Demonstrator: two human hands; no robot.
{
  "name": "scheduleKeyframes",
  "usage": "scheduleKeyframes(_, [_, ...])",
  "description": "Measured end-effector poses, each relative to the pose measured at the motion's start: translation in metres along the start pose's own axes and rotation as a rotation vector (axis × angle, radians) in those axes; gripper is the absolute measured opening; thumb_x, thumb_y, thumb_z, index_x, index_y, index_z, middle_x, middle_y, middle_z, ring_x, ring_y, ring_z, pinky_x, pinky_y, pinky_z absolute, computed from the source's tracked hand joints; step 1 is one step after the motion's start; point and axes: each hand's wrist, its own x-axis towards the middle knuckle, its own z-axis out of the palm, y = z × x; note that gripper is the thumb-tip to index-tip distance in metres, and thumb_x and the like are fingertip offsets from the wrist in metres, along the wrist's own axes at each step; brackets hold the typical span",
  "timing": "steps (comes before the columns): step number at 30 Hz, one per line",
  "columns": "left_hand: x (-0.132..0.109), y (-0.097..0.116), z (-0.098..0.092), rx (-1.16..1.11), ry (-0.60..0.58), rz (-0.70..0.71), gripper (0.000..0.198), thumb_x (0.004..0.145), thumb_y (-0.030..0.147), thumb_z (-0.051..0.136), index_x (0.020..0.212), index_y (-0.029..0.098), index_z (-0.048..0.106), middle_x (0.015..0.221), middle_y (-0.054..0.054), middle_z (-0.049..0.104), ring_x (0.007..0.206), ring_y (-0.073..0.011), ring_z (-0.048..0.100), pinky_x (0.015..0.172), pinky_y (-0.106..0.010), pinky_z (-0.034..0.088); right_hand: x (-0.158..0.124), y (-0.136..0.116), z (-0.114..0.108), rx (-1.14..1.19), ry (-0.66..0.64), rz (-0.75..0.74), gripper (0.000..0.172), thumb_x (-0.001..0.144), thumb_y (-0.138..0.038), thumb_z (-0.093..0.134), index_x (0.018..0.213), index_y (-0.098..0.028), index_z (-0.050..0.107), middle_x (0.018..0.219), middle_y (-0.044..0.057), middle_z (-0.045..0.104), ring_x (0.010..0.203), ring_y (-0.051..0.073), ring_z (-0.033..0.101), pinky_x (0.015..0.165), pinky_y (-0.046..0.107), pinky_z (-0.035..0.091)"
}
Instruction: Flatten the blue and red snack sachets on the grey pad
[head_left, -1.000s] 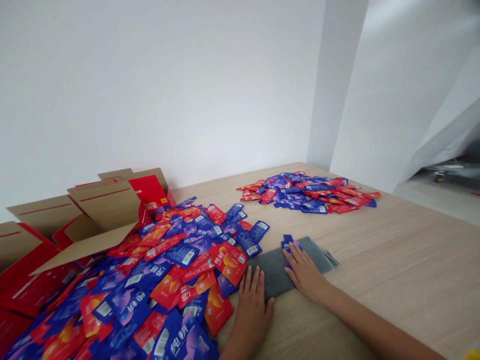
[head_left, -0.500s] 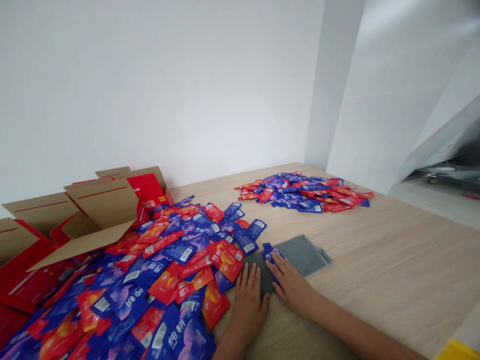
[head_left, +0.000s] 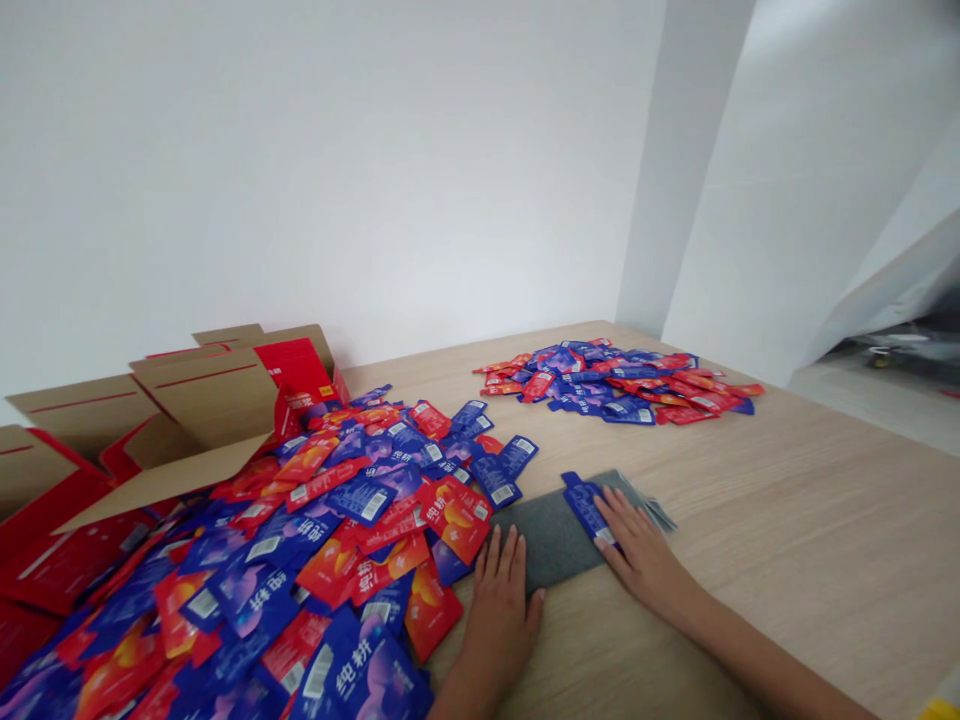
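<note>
My left hand (head_left: 501, 605) lies with its fingers stretched out on the left end of a grey cloth (head_left: 555, 540), right beside the near heap of packets. My right hand (head_left: 641, 550) rests flat toward the cloth's right end. Its fingertips touch the right edge of a blue packet (head_left: 587, 508), which lies flat on the cloth with small print and a barcode showing. Part of that packet is hidden under the fingers. Both hands are open.
A large heap of red and blue packets (head_left: 367, 500) spreads over the left of the wooden table (head_left: 810, 500). Behind it stand open red cardboard boxes (head_left: 210, 405). Another packet pile (head_left: 615, 380) lies toward the back, near the white wall (head_left: 420, 180).
My right hand has moved right along the cloth. The blue packet also lies further right and shows small print and a barcode instead of large characters. My left hand stays nearly in place.
</note>
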Motion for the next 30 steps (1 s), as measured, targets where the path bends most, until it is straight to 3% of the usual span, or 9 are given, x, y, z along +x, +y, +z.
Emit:
scheduleKeyframes(3, [0.000,0.000,0.001,-0.005,0.002,0.008,0.060,0.084,0.026,0.041,0.140,0.011,0.028,0.148,-0.006,0.019,0.136,-0.0241,0.010,0.110,-0.044,0.016,0.008,-0.015,0.004,-0.090,-0.098,-0.068,0.053,0.090,-0.038,0.035,0.136,-0.012,0.039,0.141,0.017,0.037,0.132,0.026,0.031,0.102,0.047,0.033])
scheduleKeyframes(7, [0.001,0.001,0.000,0.001,0.003,-0.002,0.060,0.084,0.026,0.041,0.140,0.010,0.028,0.148,-0.006,0.020,0.136,-0.0241,0.009,0.110,-0.043,0.016,0.048,-0.039,-0.008,-0.184,-0.306,0.001,0.055,0.087,-0.036,0.042,0.130,-0.003,0.045,0.137,0.024,0.039,0.128,0.032,0.036,0.102,0.047,0.033])
scheduleKeyframes(9, [0.001,0.002,-0.001,0.003,-0.006,-0.004,0.060,0.084,0.026,0.041,0.140,0.010,0.027,0.148,-0.006,0.019,0.136,-0.0240,0.008,0.110,-0.043,0.015,0.071,-0.048,-0.018,-0.185,-0.416,0.023,0.052,0.083,-0.034,0.049,0.123,-0.001,0.051,0.130,0.028,0.047,0.123,0.035,0.042,0.099,0.047,0.034])
scheduleKeyframes(12, [0.001,0.003,-0.004,-0.013,-0.017,0.001,0.060,0.085,0.027,0.040,0.141,0.010,0.027,0.148,-0.006,0.018,0.136,-0.0241,0.008,0.110,-0.043,0.015,0.097,-0.051,-0.031,-0.151,-0.488,0.052,0.036,0.078,-0.022,0.053,0.108,-0.005,0.061,0.104,0.025,0.065,0.101,0.034,0.060,0.085,0.043,0.045])
scheduleKeyframes(16, [-0.001,0.000,0.000,-0.048,-0.002,-0.002,0.060,0.085,0.028,0.041,0.140,0.012,0.028,0.148,-0.005,0.019,0.137,-0.0239,0.007,0.111,-0.043,0.015,0.126,-0.040,-0.036,-0.083,-0.456,0.113,0.032,0.077,-0.008,0.047,0.106,-0.009,0.060,0.089,0.021,0.069,0.086,0.031,0.065,0.075,0.041,0.047])
scheduleKeyframes(21, [-0.001,-0.009,0.013,-0.091,0.044,0.025,0.059,0.087,0.032,0.040,0.142,0.015,0.026,0.149,-0.001,0.016,0.137,-0.0232,0.005,0.111,-0.042,0.013,0.181,-0.040,-0.025,0.144,-0.381,0.130,0.025,0.074,-0.012,0.055,0.097,-0.014,0.063,0.087,0.014,0.070,0.086,0.026,0.065,0.076,0.036,0.047])
scheduleKeyframes(26, [-0.002,-0.011,0.015,-0.098,0.040,0.023,0.060,0.087,0.032,0.041,0.142,0.015,0.025,0.150,-0.001,0.015,0.137,-0.0232,0.005,0.111,-0.042,0.013,0.243,-0.052,-0.002,0.414,-0.206,0.154,0.036,0.087,-0.025,0.042,0.121,-0.018,0.051,0.097,0.005,0.069,0.084,0.016,0.064,0.073,0.028,0.050])
scheduleKeyframes(30, [-0.003,-0.011,0.015,-0.119,0.045,0.026,0.060,0.087,0.032,0.040,0.143,0.018,0.023,0.150,0.001,0.012,0.137,-0.0232,0.004,0.111,-0.042,0.013,0.257,-0.020,0.005,0.371,-0.118,0.280,0.036,0.084,-0.023,0.041,0.118,-0.016,0.054,0.106,0.009,0.065,0.096,0.020,0.060,0.082,0.033,0.047])
